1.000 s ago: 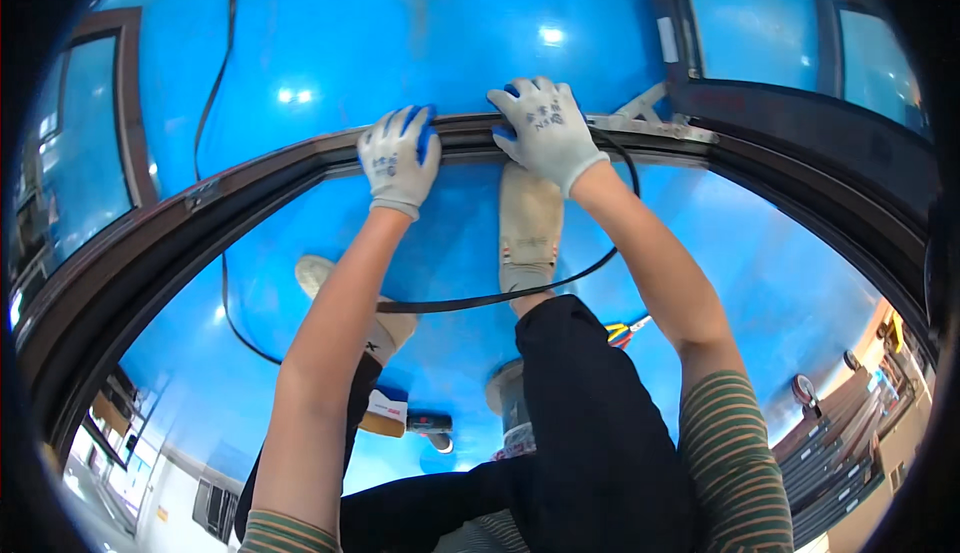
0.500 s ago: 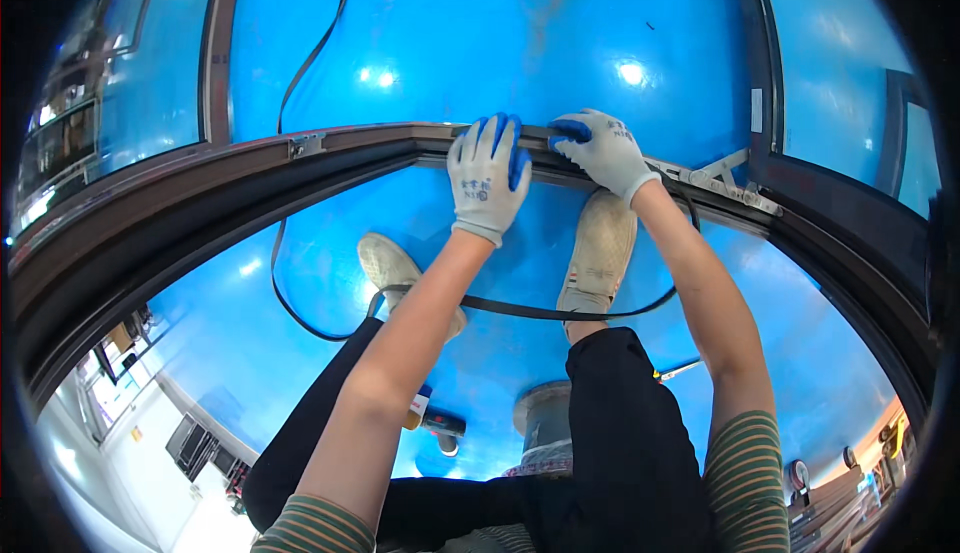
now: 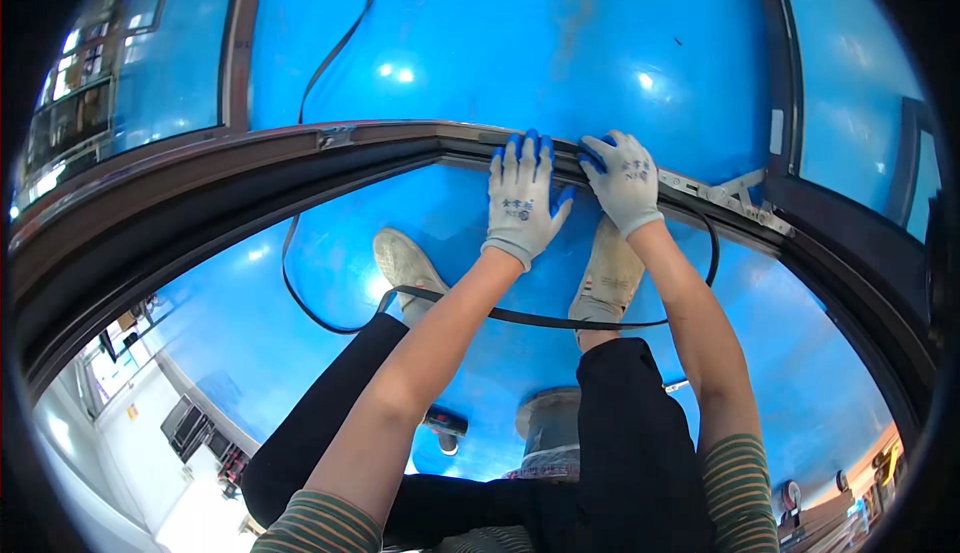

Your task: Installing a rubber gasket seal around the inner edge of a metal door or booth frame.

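Both gloved hands, left hand [image 3: 522,198] and right hand [image 3: 622,179], press the black gasket strip [image 3: 520,317] into the dark window frame [image 3: 300,158] at upper centre, fingers flat, while a long loose loop remains unseated.

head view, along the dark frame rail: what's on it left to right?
Small metal corner plate → left hand in a white glove with blue fingertips → right hand in a matching glove → silver metal hinge bracket → white sticker on the upright frame bar.
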A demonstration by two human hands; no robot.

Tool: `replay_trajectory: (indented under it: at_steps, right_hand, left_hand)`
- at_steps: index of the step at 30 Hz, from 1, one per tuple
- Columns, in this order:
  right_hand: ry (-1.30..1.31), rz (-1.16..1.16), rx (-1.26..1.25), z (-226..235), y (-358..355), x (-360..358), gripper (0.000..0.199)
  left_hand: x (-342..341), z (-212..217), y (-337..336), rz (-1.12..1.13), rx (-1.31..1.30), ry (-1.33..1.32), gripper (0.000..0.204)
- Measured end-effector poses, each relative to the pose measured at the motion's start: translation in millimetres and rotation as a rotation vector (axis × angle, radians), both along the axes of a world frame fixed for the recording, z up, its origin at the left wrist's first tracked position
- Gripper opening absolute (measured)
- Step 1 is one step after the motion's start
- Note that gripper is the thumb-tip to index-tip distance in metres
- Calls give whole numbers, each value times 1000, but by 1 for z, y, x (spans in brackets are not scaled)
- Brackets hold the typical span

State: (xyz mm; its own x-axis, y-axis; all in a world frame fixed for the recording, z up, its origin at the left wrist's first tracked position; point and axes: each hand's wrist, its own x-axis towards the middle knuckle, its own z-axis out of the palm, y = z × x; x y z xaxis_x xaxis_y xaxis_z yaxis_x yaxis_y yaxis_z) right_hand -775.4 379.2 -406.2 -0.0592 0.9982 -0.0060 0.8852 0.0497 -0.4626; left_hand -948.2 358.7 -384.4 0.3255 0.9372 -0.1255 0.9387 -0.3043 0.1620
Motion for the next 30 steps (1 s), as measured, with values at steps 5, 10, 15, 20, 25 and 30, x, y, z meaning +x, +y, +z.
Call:
replay_trajectory:
  at_steps: [5,10,15,20,25,30]
  right_hand:
    - [32,-21,36,3,-5,-3,31]
    - [60,-7,-35,9,1,-2,31]
    - [81,4,-65,11,6,2,30]
    - [88,2,-84,10,7,1,30]
    - [82,9,-107,16,8,1,30]
    - [82,19,-116,17,8,2,30]
  left_hand:
    - [-3,-1,1,-15,20,-13,83]
    - [-6,0,5,-22,16,-25,82]
    - [-5,4,10,-27,1,-23,81]
    - [-8,3,10,-30,11,-31,80]
    - [-7,0,9,-22,32,-47,80]
    - [-4,2,9,-14,31,-50,80]
